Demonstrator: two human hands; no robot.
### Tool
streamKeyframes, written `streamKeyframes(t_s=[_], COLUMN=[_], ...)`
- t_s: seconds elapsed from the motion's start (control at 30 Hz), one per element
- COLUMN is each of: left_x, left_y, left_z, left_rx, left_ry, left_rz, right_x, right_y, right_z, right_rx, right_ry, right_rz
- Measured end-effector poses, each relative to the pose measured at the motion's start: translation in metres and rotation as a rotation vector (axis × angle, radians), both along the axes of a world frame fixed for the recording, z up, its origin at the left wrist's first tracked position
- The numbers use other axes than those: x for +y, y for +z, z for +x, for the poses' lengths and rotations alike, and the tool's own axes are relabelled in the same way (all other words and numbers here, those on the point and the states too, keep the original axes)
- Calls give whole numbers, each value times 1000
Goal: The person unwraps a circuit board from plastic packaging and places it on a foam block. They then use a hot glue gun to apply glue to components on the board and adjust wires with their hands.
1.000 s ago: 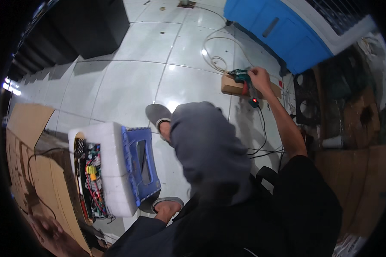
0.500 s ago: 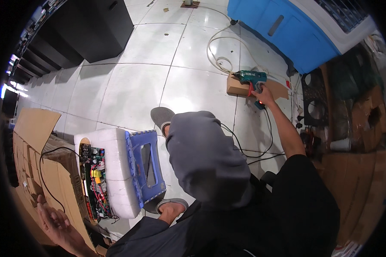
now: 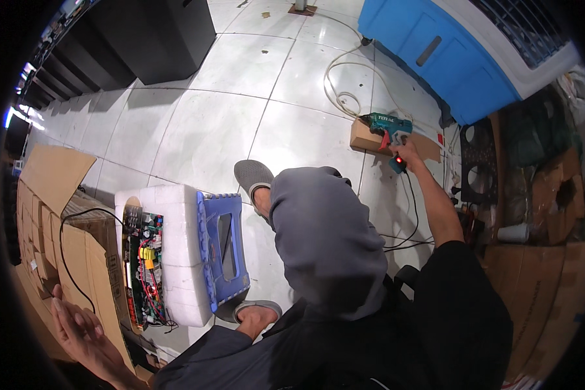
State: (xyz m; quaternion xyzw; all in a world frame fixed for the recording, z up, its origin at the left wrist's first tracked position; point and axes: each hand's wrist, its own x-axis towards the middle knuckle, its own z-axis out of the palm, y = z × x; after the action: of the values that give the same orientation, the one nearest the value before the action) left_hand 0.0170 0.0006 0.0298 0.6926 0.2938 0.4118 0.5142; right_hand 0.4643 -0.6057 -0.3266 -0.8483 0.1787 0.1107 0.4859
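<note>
My right hand (image 3: 406, 153), arm stretched far to the right, is closed round the handle of a green glue gun (image 3: 389, 127) with a red trigger and a lit red light at its base. The gun is over a small brown cardboard box (image 3: 367, 135) on the floor; whether it touches the box I cannot tell. At the lower left, my left hand (image 3: 84, 335) is raised beside an opened carton (image 3: 84, 260), palm up, fingers loosely bent and apart, with nothing visible in it. A black cable (image 3: 63, 250) curves down close to its fingertips from a circuit board (image 3: 146, 266).
White foam (image 3: 181, 257) and a blue plastic folding stool (image 3: 235, 286) stand right of the circuit board. A pale cable (image 3: 331, 81) lies on the tiles, with a blue bin (image 3: 429, 55) behind. Black cabinets (image 3: 162, 39) fill the far left; cartons (image 3: 533, 292) line the right.
The view has shifted slightly. My right hand stays on the glue gun, which is turned a little, so its red light shows more clearly. My left hand keeps much the same pose.
</note>
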Motion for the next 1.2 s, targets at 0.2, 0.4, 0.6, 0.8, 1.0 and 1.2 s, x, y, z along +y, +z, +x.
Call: streamKeyframes(t_s=[0.2,0.4,0.6,0.8,1.0,1.2], left_x=[2,-14,-6,-4,-8,-1], left_y=[-5,-1,-3,-3,-2,-7], left_z=[1,13,4,1,8,5], left_rx=[8,14,67,49,35,69], left_ry=[-27,45,38,-1,20,-56], left_rz=[-10,14,21,16,29,24], right_x=[-8,-17,-47,-77,-81,-89], right_y=[2,28,37,21,6,17], right_z=[-2,-14,-45,-67,-70,-67], right_rx=[107,-14,-110,-114,-116,-248], right_ry=[-117,-187,-204,-256,-349,-340], right_rz=[298,458,328,280,211,-620])
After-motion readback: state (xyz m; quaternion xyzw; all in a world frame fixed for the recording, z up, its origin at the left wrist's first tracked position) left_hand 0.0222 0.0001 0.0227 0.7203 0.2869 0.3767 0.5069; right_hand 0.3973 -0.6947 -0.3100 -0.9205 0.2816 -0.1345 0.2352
